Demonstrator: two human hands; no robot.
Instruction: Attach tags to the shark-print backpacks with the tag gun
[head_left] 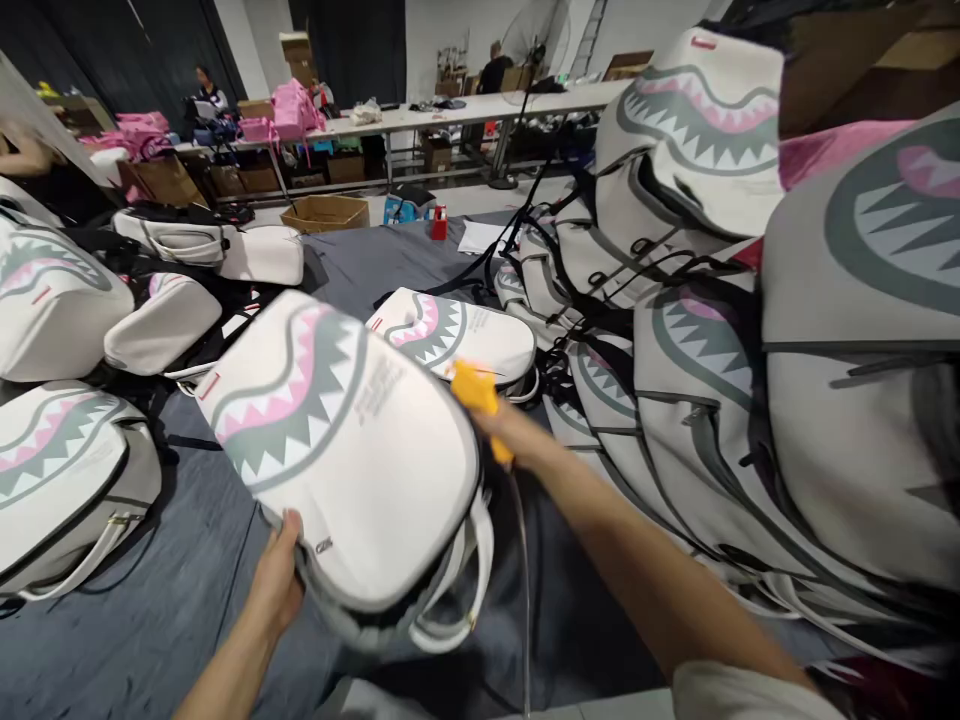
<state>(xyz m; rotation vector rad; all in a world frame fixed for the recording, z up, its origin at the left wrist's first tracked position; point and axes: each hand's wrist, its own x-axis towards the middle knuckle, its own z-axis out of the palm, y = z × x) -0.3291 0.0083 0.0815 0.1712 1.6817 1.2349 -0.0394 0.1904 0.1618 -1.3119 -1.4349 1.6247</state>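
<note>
A white backpack (375, 450) with a pink and grey shark-mouth print is held tilted in front of me. My left hand (279, 575) is closed on its lower left side, thumb on the front panel. My right hand (514, 432) is wrapped round an orange hand-held tool (480, 392), blurred, with a thin cord or hose (523, 590) hanging down from it. The tool is close to the backpack's right edge; I cannot tell whether they touch. Just behind lies another backpack (457, 335) with the same print. A white carry handle (480, 560) hangs at the held backpack's lower right.
Several matching backpacks (697, 360) are piled on the right, and more (60, 450) lie on the left. Dark cloth (202, 560) covers the work surface. Behind are a cardboard box (326, 213), a long table (420, 120) with pink bags, a fan (536, 50) and other people.
</note>
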